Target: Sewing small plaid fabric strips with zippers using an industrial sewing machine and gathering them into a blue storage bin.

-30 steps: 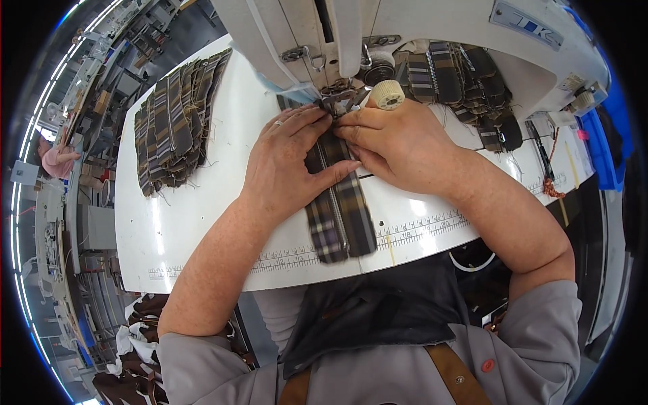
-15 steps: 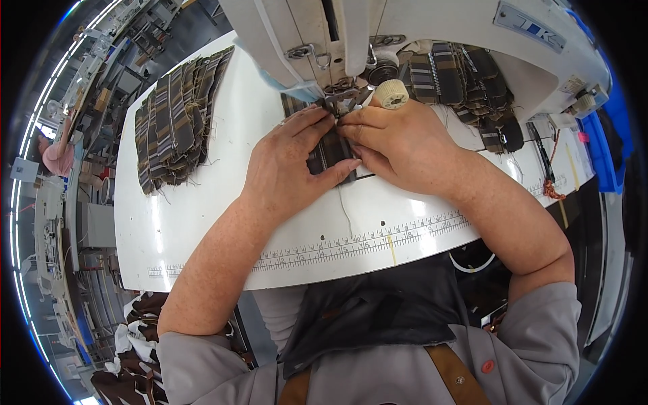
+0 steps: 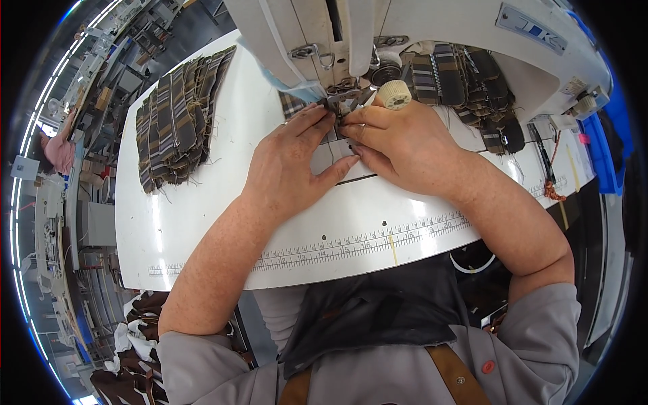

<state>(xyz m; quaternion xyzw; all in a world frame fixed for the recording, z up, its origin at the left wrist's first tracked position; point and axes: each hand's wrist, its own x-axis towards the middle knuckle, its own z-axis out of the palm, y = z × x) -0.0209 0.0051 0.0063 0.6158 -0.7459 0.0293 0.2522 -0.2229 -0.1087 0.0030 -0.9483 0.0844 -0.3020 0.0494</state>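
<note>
Both my hands lie at the needle area of a white sewing machine. Fingers stretched out and thumb spread, my left hand rests palm down just left of the presser foot. My right hand lies opposite, its fingers extended toward the foot, its thumb near my left thumb tip. A dark striped fabric piece shows beyond my left fingers, mostly behind the foot. Whether my fingertips still touch its near end is hidden. Between my thumbs, the metal plate and white table show bare.
A stack of striped fabric pieces with zippers lies on the left. Another pile sits under the machine arm. Dark thread snips with an orange cord lie at right, near a blue bin. A printed ruler strip follows the front edge.
The striped fabric has slid away from me, out from between my hands and behind the foot. The loose thread in front of it is gone from there. My hands have barely moved.
</note>
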